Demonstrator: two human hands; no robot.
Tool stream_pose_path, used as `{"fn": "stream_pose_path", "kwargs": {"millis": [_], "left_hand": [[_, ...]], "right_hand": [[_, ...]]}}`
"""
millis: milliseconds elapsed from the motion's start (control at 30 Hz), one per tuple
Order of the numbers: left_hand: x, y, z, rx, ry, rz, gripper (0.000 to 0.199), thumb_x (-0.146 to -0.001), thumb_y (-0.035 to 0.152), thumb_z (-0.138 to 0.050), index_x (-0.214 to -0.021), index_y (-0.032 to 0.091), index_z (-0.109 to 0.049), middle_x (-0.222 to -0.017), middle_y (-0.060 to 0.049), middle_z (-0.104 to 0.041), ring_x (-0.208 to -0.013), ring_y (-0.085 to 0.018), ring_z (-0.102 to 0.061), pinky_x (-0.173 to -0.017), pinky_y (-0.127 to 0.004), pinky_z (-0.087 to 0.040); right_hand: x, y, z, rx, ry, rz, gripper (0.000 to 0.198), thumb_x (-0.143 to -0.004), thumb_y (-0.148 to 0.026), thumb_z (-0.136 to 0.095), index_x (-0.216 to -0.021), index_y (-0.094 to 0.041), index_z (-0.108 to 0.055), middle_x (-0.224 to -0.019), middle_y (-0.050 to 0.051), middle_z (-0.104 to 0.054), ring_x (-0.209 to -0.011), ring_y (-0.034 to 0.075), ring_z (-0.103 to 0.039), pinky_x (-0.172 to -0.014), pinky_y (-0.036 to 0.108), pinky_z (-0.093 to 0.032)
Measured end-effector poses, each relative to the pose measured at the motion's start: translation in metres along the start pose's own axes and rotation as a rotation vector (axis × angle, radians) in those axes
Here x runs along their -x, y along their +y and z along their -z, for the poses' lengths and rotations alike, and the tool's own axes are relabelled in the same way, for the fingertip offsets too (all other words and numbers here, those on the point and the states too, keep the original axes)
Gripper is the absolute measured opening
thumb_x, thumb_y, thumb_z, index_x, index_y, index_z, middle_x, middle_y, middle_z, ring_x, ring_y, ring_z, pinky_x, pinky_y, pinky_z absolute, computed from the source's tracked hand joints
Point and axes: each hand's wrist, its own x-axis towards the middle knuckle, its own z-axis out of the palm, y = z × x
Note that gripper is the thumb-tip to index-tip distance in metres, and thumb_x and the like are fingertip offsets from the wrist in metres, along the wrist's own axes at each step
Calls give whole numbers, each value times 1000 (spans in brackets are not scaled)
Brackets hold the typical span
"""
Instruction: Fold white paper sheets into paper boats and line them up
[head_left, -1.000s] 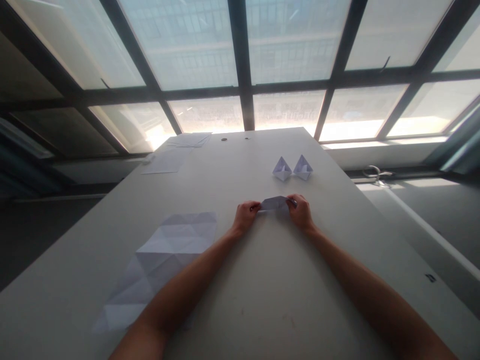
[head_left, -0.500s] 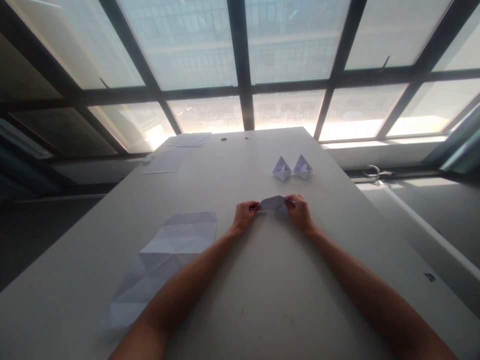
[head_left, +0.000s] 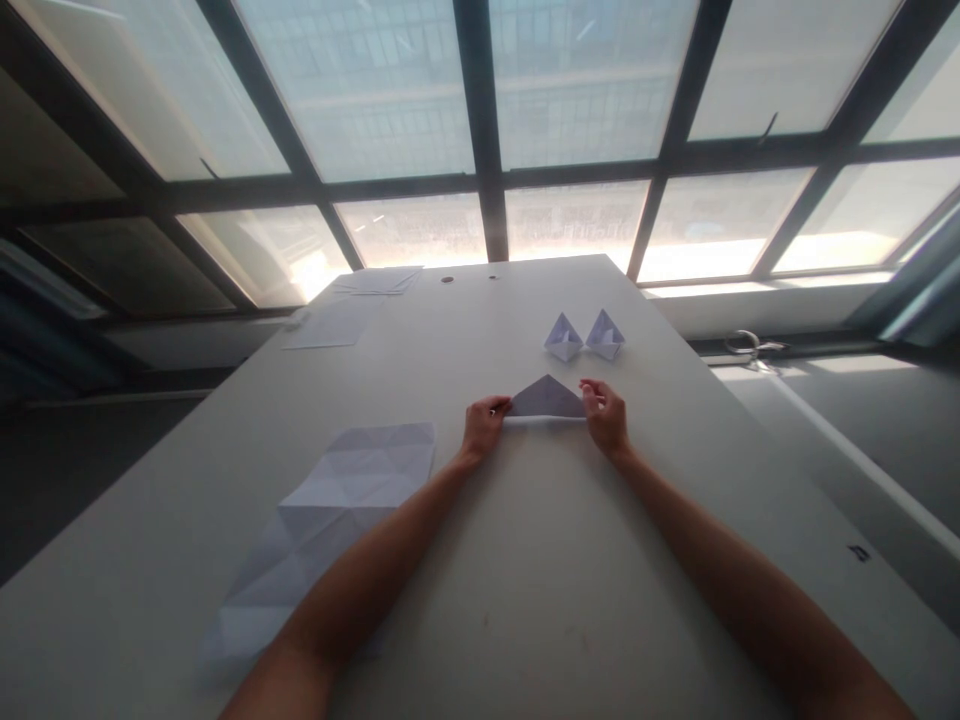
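Observation:
A folded white paper (head_left: 547,398) is stretched between my two hands above the white table, its broad face shaped like a low triangle with the peak pointing away from me. My left hand (head_left: 484,425) is closed, pinching the paper's left corner between thumb and fingers. At the opposite corner, my right hand (head_left: 607,418) is curled around the paper's end, its upper fingertips raised a little above the edge. Just beyond the right hand stand two folded paper boats (head_left: 563,338) side by side, each with a pointed peak.
Creased, unfolded paper sheets (head_left: 360,465) lie left of my left forearm, partly covered by it. Flat paper sheets (head_left: 334,322) rest at the table's far left. Two small round spots (head_left: 448,280) mark the far end of the table (head_left: 480,340), near the windows.
The folded paper now shows a taller, wider triangular face than before. My hands have moved slightly apart, and the right fingers have loosened and lifted. The boats and sheets have stayed put.

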Motion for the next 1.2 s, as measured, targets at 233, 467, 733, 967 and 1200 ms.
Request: {"fn": "stream_pose_path", "kwargs": {"millis": [233, 467, 733, 967, 1200], "left_hand": [[-6, -7, 4, 91, 64, 52, 26, -81, 26, -64, -99, 13, -78, -94, -7, -77, -85, -22, -70, -81, -30, -52], [-7, -9, 3, 129, 87, 63, 27, -80, 27, -65, -98, 12, -78, -94, -7, -77, -84, -21, -70, -81, -30, -52], [-7, -10, 3, 160, 99, 78, 28, -79, 29, -64, -98, 13, -78, -94, -7, -77, -84, -21, -70, -83, -31, -52], [-7, -10, 4, 150, 80, 75, 28, -79, 29, -64, -97, 13, -78, -92, -7, -77, -83, -21, -69, -81, -31, -52], [-7, -10, 3, 156, 84, 71, 28, -79, 30, -64, -97, 14, -78, -93, -7, -77, -84, -21, -69, -84, -32, -52]], "right_hand": [[-15, 6, 17, -400, -76, -448, 40, -79, -52, -63, -98, -18, -68, -90, 9, -75, -61, 16, -63, -56, 29, -50], [-22, 4, 36, -463, -399, -455, 41, -68, -45, -80, -99, -20, -73, -83, 4, -73, -67, 15, -64, -54, 25, -53], [-21, 8, 36, -444, -466, -441, 39, -60, -43, -88, -87, -19, -72, -82, 3, -72, -75, 17, -66, -70, 30, -59], [-21, 8, 37, -441, -500, -433, 39, -59, -44, -88, -82, -18, -70, -79, 2, -72, -70, 17, -66, -70, 32, -59], [-18, -1, 38, -424, -542, -412, 45, -60, -43, -86, -93, -18, -68, -80, 3, -73, -73, 18, -68, -75, 35, -60]]}}
